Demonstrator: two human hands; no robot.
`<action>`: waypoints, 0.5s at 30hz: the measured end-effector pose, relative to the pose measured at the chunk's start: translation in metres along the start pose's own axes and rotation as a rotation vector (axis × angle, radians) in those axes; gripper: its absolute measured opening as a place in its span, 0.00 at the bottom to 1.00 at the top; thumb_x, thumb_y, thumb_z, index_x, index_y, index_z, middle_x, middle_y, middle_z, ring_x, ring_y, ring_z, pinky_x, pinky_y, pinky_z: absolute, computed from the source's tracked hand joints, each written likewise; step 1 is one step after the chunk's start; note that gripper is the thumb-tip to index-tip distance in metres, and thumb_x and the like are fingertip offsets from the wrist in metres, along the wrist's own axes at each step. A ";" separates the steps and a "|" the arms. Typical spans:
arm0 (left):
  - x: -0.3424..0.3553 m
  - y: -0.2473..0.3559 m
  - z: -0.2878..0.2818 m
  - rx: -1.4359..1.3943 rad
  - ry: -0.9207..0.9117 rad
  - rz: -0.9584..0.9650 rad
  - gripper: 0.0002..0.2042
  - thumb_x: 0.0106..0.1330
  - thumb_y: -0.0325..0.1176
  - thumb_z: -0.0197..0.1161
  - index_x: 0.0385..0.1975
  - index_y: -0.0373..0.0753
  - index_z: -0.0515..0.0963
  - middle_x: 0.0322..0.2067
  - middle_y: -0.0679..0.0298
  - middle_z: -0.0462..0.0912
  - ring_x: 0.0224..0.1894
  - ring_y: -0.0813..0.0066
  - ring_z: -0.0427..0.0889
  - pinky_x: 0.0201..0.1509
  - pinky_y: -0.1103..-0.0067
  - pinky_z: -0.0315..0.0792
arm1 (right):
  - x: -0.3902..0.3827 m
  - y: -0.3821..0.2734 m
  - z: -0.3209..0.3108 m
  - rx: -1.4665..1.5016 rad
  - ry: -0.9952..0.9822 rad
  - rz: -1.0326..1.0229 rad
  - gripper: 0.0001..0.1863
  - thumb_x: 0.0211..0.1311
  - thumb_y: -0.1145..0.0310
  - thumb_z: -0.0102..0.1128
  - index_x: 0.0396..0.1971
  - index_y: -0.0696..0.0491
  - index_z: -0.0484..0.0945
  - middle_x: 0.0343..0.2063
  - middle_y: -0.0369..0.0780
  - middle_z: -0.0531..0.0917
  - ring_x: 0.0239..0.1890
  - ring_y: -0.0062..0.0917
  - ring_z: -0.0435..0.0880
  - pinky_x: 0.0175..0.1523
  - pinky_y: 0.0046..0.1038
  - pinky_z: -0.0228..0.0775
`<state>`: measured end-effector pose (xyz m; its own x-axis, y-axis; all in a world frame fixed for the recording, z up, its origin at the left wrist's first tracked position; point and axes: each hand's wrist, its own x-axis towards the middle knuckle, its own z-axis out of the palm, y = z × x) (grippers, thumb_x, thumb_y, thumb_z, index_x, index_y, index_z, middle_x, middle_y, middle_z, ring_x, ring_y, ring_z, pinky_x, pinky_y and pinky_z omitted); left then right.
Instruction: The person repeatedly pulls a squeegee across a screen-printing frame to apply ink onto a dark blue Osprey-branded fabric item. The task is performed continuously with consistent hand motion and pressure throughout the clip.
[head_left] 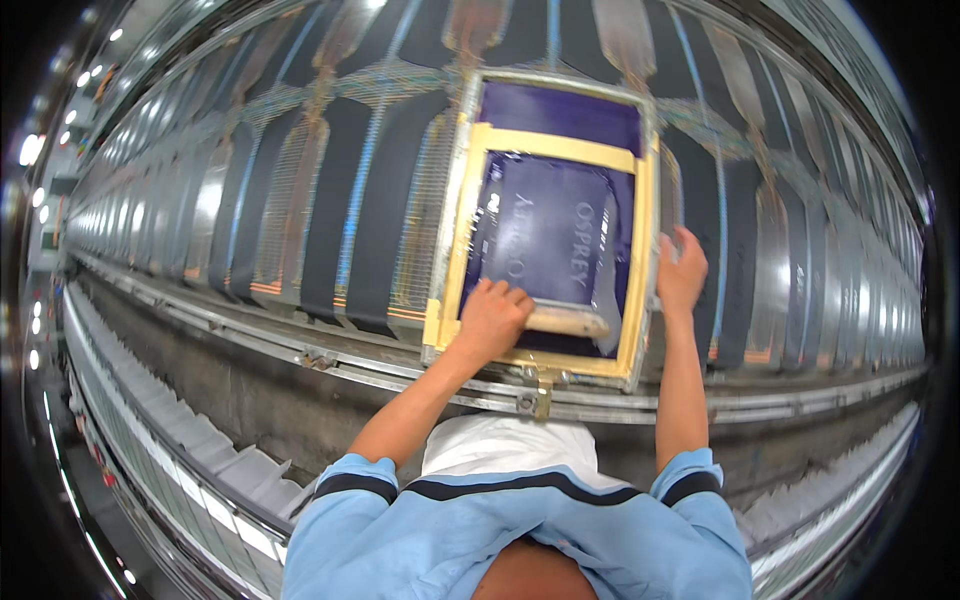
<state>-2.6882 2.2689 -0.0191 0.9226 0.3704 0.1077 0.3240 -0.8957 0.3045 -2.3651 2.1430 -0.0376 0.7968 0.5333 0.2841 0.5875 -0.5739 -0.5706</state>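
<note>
A screen-printing frame (630, 365) with a purple mesh, yellow tape borders and pale lettering lies over a long bed of dark fabric pieces (365, 220). My left hand (495, 320) is closed on the wooden handle of a squeegee (565, 320) at the near end of the mesh, where a grey streak of paste shows along the right side. My right hand (680, 265) is just outside the frame's right edge, fingers apart and slightly bent, with nothing visible in it.
The printing bed, with dark pieces crossed by coloured lines, runs left and right. Its near metal rail (780, 395) carries a fitting (543, 395) at the frame's lower edge. Grey racks (210, 440) stand along both sides below me, and lights line the far left.
</note>
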 end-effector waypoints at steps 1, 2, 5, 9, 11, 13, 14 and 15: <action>-0.002 -0.002 0.004 0.021 0.011 -0.003 0.13 0.47 0.33 0.74 0.34 0.46 0.83 0.36 0.70 0.84 0.40 0.67 0.80 0.47 0.68 0.68 | 0.002 0.006 0.006 -0.006 -0.016 0.199 0.20 0.68 0.55 0.64 0.49 0.55 0.82 0.45 0.49 0.87 0.52 0.46 0.84 0.58 0.40 0.73; -0.002 -0.002 0.004 0.023 0.034 0.013 0.12 0.48 0.31 0.72 0.34 0.46 0.83 0.36 0.70 0.84 0.40 0.67 0.80 0.47 0.68 0.68 | 0.003 0.024 0.011 0.027 -0.101 0.310 0.18 0.71 0.54 0.61 0.46 0.54 0.82 0.41 0.50 0.88 0.48 0.48 0.85 0.55 0.42 0.74; -0.006 -0.005 0.009 0.020 0.062 0.037 0.10 0.50 0.30 0.69 0.34 0.45 0.82 0.35 0.70 0.83 0.39 0.68 0.80 0.49 0.69 0.68 | 0.001 0.027 0.013 0.105 -0.172 0.320 0.17 0.71 0.53 0.61 0.38 0.54 0.81 0.34 0.45 0.86 0.37 0.37 0.85 0.46 0.37 0.73; -0.023 -0.021 -0.025 -0.047 0.091 -0.031 0.15 0.47 0.31 0.73 0.37 0.46 0.84 0.37 0.72 0.84 0.41 0.69 0.80 0.50 0.69 0.68 | 0.005 -0.029 0.008 0.121 -0.099 0.227 0.15 0.71 0.57 0.61 0.36 0.55 0.80 0.32 0.43 0.85 0.37 0.31 0.82 0.48 0.34 0.72; -0.038 -0.052 -0.046 -0.026 0.072 -0.042 0.16 0.46 0.32 0.74 0.38 0.47 0.84 0.38 0.73 0.85 0.42 0.69 0.80 0.50 0.70 0.67 | -0.006 -0.043 0.034 0.223 -0.093 0.144 0.13 0.71 0.59 0.61 0.36 0.55 0.80 0.32 0.42 0.83 0.37 0.29 0.80 0.49 0.33 0.72; -0.064 -0.101 -0.061 0.024 0.006 -0.062 0.17 0.45 0.32 0.75 0.39 0.48 0.85 0.38 0.73 0.85 0.42 0.70 0.81 0.50 0.70 0.67 | -0.036 -0.070 0.085 0.266 -0.055 0.108 0.13 0.70 0.59 0.61 0.37 0.55 0.80 0.33 0.44 0.86 0.38 0.37 0.85 0.47 0.37 0.73; -0.078 -0.126 -0.073 0.018 0.004 -0.075 0.17 0.45 0.31 0.75 0.39 0.48 0.85 0.38 0.74 0.86 0.42 0.70 0.81 0.51 0.70 0.68 | -0.048 -0.100 0.101 0.294 -0.056 0.119 0.13 0.70 0.59 0.61 0.37 0.55 0.79 0.33 0.45 0.86 0.39 0.39 0.85 0.47 0.37 0.73; -0.093 -0.154 -0.086 0.009 -0.006 -0.079 0.17 0.45 0.31 0.75 0.38 0.48 0.85 0.38 0.74 0.86 0.43 0.70 0.81 0.51 0.70 0.68 | -0.063 -0.133 0.117 0.318 -0.050 0.140 0.13 0.70 0.59 0.62 0.37 0.55 0.79 0.34 0.46 0.86 0.39 0.40 0.86 0.47 0.38 0.73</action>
<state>-2.8417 2.3934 0.0056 0.8954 0.4383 0.0785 0.3974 -0.8661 0.3033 -2.5096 2.2587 -0.0702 0.8538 0.4977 0.1525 0.3934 -0.4251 -0.8152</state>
